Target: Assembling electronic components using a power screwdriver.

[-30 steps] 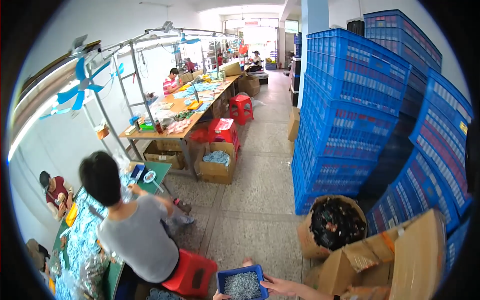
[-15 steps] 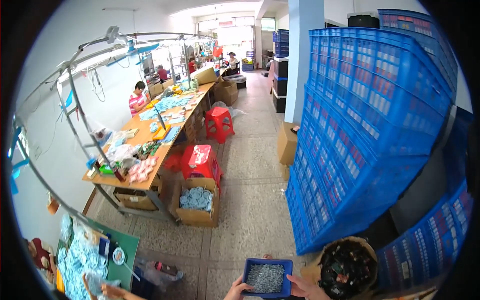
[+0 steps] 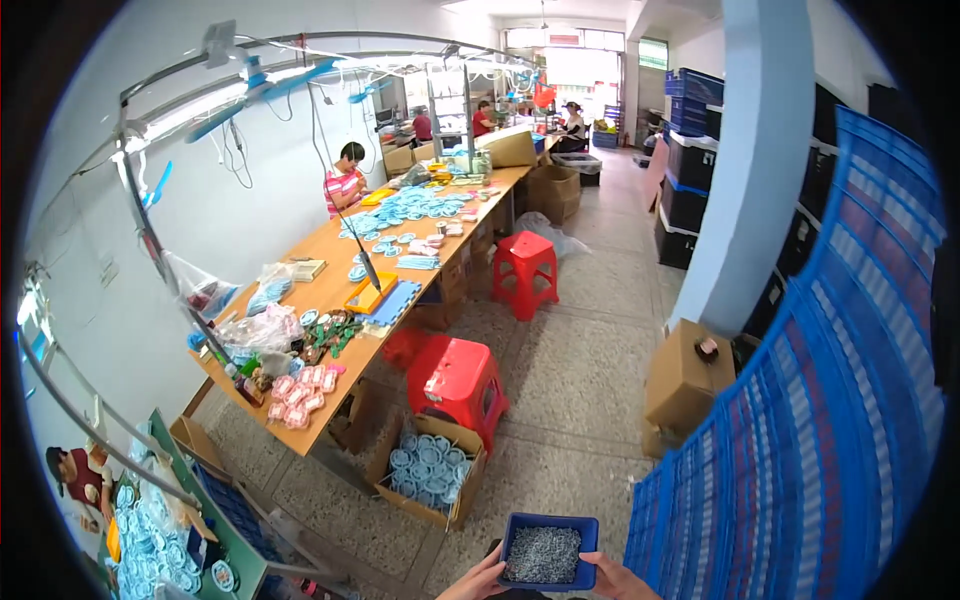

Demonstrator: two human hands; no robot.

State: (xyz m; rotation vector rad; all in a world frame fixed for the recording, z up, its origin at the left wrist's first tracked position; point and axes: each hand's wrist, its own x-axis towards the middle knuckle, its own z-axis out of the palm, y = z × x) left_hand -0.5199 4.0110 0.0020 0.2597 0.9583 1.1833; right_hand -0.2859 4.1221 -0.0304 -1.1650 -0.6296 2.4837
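A small blue plastic tray (image 3: 590,538) is held level at the bottom of the head view. Small grey metal pieces (image 3: 541,555), too fine to name, cover its bottom. My left hand (image 3: 480,577) grips the tray's left side with the thumb over the rim. On the opposite side, my right hand (image 3: 615,577) holds it with the thumb along the edge. Fingers beneath the tray are hidden.
To the right rises a tall stack of blue crates (image 3: 780,430). Ahead stand a cardboard box (image 3: 690,375), a box of light-blue round parts (image 3: 430,470) and red stools (image 3: 462,378). A long workbench (image 3: 330,350) runs along the left, with people seated behind it.
My view has turned left and moved forward. The workbench and stools look closer, and the crate stack has slid right. The tray stays in both hands.
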